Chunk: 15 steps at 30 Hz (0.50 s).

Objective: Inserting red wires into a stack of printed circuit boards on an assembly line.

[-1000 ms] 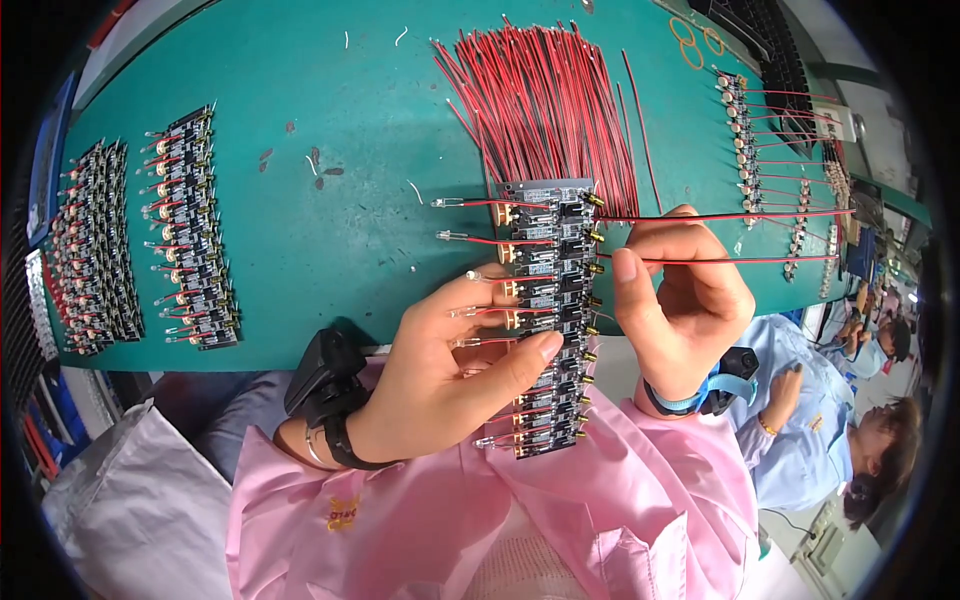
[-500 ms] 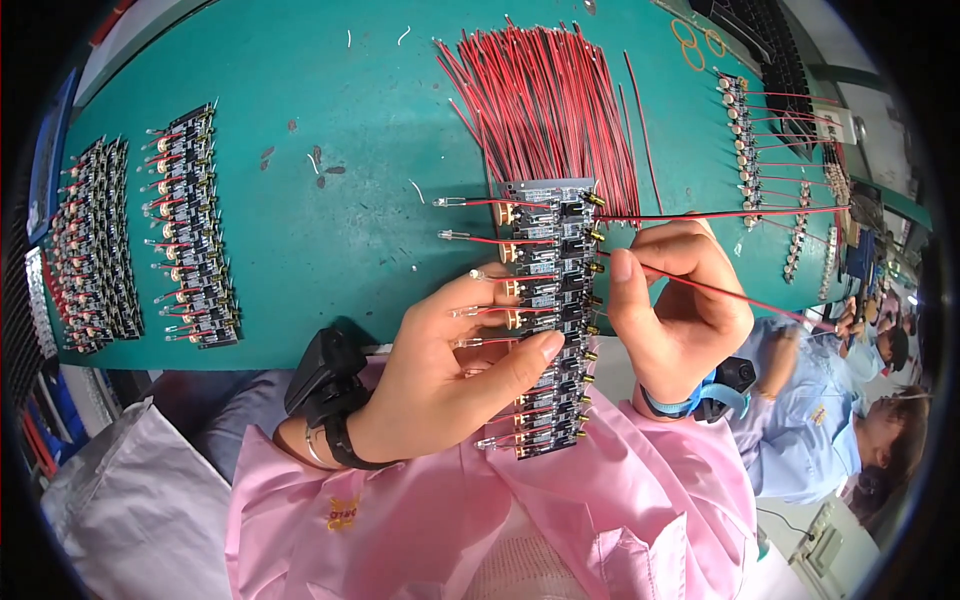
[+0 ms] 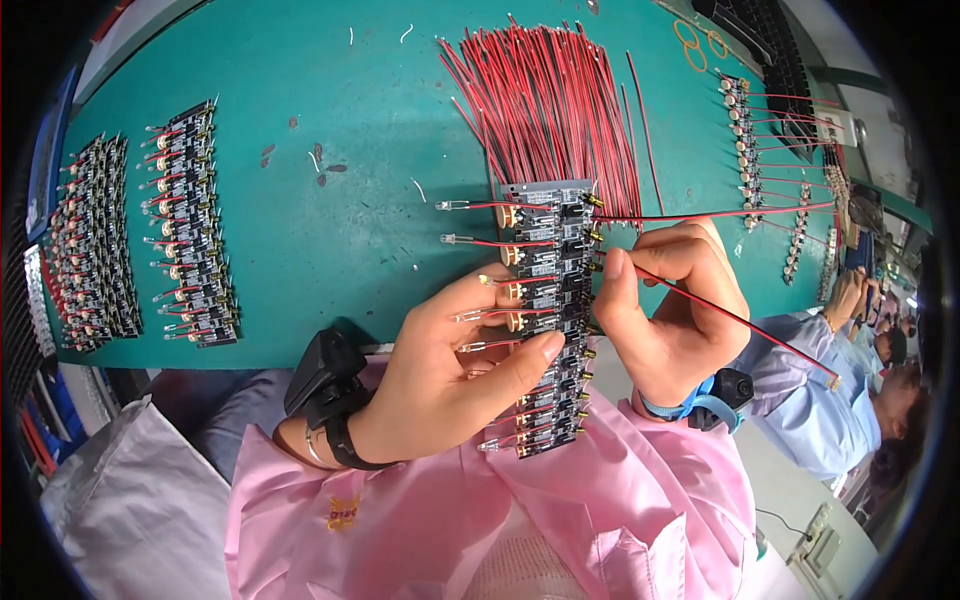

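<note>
Your green bench (image 3: 330, 230) carries red wires (image 3: 545, 110) at its far edge and finished boards (image 3: 190, 240) left. Over the near edge, your left hand (image 3: 450, 385) clamps the board strip (image 3: 550, 310); your right hand (image 3: 675, 315) pinches a red-black wire (image 3: 740, 322). Your fingers hide the joint.

We've got the board strip (image 3: 548, 320) dead centre over the table edge (image 3: 380, 215), left hand (image 3: 455, 385) on its left, right hand (image 3: 675, 315) on its right. Behind it lies the wire bundle (image 3: 550, 105). Finished strips (image 3: 195, 225) sit far left, more strips (image 3: 745, 130) far right.
</note>
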Motion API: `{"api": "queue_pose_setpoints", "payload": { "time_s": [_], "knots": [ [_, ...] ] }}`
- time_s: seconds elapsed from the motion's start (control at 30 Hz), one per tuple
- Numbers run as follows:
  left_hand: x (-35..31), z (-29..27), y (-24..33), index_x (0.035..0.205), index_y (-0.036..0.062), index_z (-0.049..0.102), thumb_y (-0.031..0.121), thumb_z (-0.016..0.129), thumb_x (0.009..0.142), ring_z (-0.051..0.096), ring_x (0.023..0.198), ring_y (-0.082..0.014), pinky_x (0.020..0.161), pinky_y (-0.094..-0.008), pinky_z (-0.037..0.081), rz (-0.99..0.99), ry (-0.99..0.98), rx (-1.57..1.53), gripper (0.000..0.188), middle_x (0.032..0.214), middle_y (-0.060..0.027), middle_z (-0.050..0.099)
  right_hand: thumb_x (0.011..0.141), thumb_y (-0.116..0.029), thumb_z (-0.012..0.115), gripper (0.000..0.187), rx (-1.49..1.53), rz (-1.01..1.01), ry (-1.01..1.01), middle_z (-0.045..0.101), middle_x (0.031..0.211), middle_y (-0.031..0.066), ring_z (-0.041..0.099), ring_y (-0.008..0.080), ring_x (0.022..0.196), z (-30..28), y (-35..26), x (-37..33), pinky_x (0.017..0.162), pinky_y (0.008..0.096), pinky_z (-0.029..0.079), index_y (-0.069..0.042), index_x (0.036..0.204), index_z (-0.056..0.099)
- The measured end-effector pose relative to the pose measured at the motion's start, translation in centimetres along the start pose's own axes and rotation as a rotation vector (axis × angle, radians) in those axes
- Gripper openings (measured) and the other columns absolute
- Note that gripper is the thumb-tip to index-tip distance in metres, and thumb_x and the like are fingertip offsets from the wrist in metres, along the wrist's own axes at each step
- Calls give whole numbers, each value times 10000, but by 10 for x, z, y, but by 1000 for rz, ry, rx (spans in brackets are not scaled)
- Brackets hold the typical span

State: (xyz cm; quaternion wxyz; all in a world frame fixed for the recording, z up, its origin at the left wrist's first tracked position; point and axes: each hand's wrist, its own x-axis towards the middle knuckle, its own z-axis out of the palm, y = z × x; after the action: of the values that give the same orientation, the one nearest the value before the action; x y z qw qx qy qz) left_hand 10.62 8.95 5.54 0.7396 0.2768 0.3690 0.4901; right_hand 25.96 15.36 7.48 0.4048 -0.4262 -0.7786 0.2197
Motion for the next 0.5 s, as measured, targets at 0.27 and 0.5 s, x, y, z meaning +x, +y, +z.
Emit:
{"api": "queue_pose_setpoints", "payload": {
  "time_s": [0.27, 0.5],
  "knots": [
    [-1, -3, 0, 1072, -16, 460, -4, 547, 795, 510, 862, -67, 688, -191, 454, -7, -19, 22, 290, 973, -46, 532, 620, 86, 622, 136, -9, -27, -43, 529, 639, 75, 434, 130, 574, -2, 0, 0, 519, 228, 338, 27, 670, 510],
    [-1, -2, -4, 1051, -16, 473, -4, 551, 793, 513, 854, -64, 677, -188, 454, 10, -11, 40, 270, 966, -34, 529, 617, 90, 627, 131, 3, -14, -85, 549, 649, 67, 445, 127, 577, -4, 1, 0, 508, 230, 338, 28, 696, 543]
  ]
}}
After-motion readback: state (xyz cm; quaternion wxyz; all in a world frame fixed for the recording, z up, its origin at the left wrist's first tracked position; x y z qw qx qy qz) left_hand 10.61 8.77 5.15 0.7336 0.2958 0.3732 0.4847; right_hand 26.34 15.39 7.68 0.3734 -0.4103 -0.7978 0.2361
